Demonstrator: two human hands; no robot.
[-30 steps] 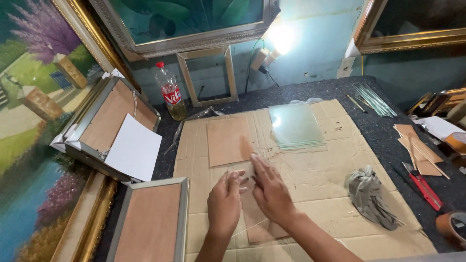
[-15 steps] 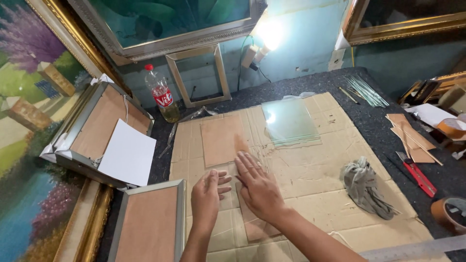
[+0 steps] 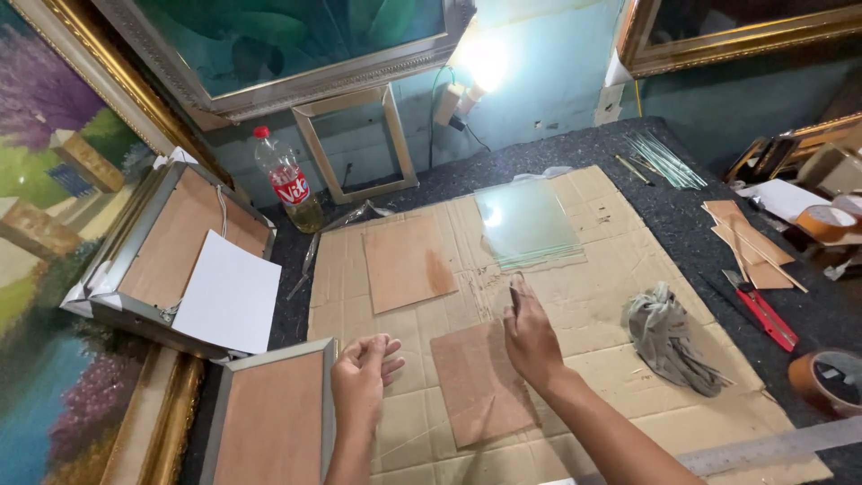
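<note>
My right hand rests at the upper right corner of a small brown backing board that lies on a big cardboard sheet. Its fingers are drawn together, and a thin dark tip shows above them; I cannot tell whether it is a tool. My left hand hovers loosely curled just left of that board, holding nothing, beside a silver frame lying face down. A second brown board and a stack of glass panes lie farther back.
A grey rag, a red utility knife, tape rolls and a metal ruler lie to the right. On the left are a plastic bottle, stacked frames with white paper, and large gilt-framed paintings.
Both hands have lifted off the board they were pressing flat. The left one has drawn back and curled; the right has shifted to the board's upper right corner with its fingers closed together.
</note>
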